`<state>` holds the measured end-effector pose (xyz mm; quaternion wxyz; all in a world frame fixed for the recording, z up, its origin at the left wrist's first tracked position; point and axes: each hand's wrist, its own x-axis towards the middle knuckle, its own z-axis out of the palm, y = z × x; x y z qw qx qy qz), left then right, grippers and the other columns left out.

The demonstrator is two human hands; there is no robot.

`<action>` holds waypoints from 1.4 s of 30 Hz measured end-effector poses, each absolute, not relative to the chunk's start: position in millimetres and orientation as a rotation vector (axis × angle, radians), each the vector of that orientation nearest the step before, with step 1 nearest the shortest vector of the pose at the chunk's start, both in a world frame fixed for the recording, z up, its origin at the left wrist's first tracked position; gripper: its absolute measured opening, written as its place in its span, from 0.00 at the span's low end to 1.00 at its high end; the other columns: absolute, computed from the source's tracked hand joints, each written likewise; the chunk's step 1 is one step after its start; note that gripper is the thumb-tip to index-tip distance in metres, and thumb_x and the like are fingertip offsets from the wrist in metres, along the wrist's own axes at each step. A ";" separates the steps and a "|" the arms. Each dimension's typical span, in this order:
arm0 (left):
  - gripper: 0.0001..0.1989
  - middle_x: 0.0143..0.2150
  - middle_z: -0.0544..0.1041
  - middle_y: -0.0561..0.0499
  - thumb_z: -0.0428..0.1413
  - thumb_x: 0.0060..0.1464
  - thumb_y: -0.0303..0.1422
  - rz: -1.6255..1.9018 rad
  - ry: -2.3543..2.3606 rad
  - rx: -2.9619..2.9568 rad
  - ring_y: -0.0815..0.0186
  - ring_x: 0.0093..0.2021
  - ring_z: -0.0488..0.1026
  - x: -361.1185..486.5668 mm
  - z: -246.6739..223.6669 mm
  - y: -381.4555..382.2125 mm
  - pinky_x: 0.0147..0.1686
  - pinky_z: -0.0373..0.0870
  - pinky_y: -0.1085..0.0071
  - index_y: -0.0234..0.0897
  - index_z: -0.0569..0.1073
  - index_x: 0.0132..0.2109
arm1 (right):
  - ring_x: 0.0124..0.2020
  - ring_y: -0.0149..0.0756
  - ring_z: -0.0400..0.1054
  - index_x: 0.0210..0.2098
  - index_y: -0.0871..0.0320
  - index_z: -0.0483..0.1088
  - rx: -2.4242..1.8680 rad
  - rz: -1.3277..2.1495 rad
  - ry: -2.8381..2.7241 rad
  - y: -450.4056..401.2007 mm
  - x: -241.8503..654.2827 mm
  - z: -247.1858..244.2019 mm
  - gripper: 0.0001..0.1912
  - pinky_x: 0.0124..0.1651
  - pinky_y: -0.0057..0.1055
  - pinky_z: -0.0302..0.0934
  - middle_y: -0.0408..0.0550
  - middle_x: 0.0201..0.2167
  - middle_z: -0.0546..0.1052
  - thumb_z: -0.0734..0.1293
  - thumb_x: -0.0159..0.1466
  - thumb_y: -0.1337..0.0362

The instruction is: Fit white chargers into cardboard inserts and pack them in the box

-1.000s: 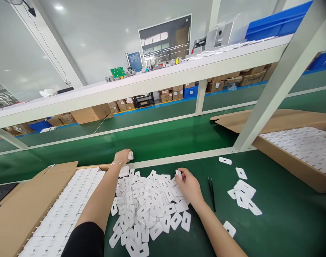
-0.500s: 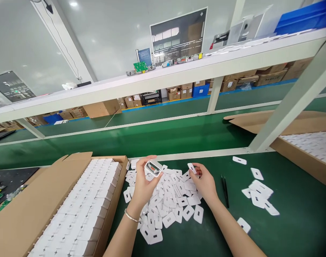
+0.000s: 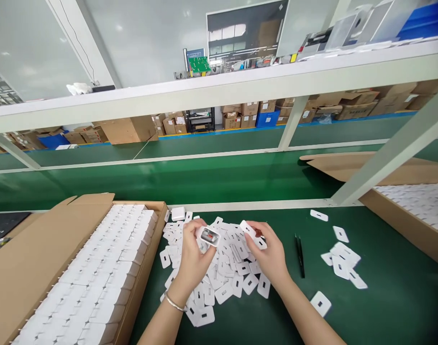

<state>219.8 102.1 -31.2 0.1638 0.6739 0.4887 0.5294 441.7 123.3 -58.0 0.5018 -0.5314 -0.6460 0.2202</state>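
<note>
My left hand [image 3: 194,251] is closed around a small white plastic housing [image 3: 209,236], its open end facing me and electronic parts showing inside. Between the thumb and fingers of my right hand [image 3: 271,249] is a white cover plate [image 3: 247,229] with a small rectangular slot. The plate is close to the housing but apart from it. Beneath both hands spreads a loose pile of similar white plates [image 3: 224,292] on the green table. Black tweezers [image 3: 299,256] lie to the right of my right hand.
A cardboard box [image 3: 157,239] with rows of white housings [image 3: 97,273] stands at left. Several stray plates [image 3: 343,256] lie at right, near another box [image 3: 402,215] of white parts. A pale shelf beam [image 3: 204,93] crosses above, with a slanted post [image 3: 380,153] at right.
My right hand has brought the plate left, nearer the housing. My left hand has tilted the housing and lowered it slightly. The camera view has shifted a little.
</note>
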 end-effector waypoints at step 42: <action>0.15 0.54 0.69 0.48 0.40 0.74 0.38 1.364 0.995 1.535 0.60 0.58 0.67 245.0 -45.7 83.5 0.61 0.64 0.60 0.46 0.69 0.55 | 0.48 0.43 0.67 0.69 0.42 0.62 -0.786 0.859 -1.687 95.6 410.5 -54.1 0.27 0.54 0.45 0.67 0.53 0.56 0.64 0.64 0.72 0.55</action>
